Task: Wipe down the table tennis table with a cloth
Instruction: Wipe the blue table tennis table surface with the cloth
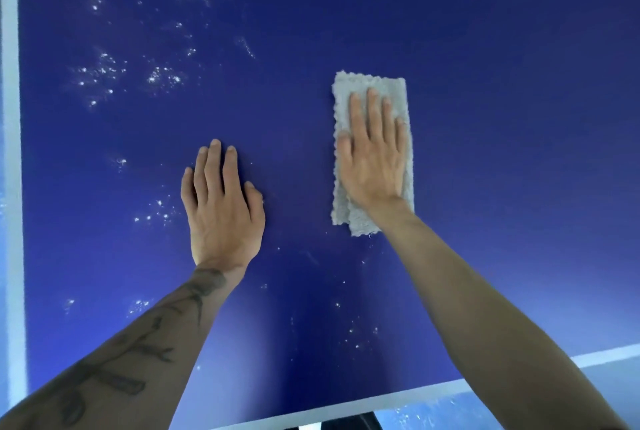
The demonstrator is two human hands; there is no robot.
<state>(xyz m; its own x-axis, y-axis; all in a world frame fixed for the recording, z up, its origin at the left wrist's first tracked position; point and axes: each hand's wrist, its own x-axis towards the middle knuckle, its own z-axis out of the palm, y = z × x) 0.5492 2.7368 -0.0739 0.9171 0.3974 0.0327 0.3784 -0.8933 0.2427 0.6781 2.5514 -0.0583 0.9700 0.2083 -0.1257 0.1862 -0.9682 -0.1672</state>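
- We see a dark blue table tennis table [485,117] with white-lined edges.
- A folded grey fluffy cloth [360,81] lies mid-surface under our right hand [372,166], pressed flat, fingers straight.
- Our left hand [223,211] rests flat beside it, holding nothing.
- White specks [100,74] dot the surface towards the left edge.

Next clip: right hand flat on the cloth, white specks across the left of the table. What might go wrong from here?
1. The right hand only presses the cloth with straight fingers; its folded layers may slip or bunch during a stroke.
2. The left hand rests flat on the table between the cloth and most white specks, so a leftward sweep may be blocked and leave patches unwiped.
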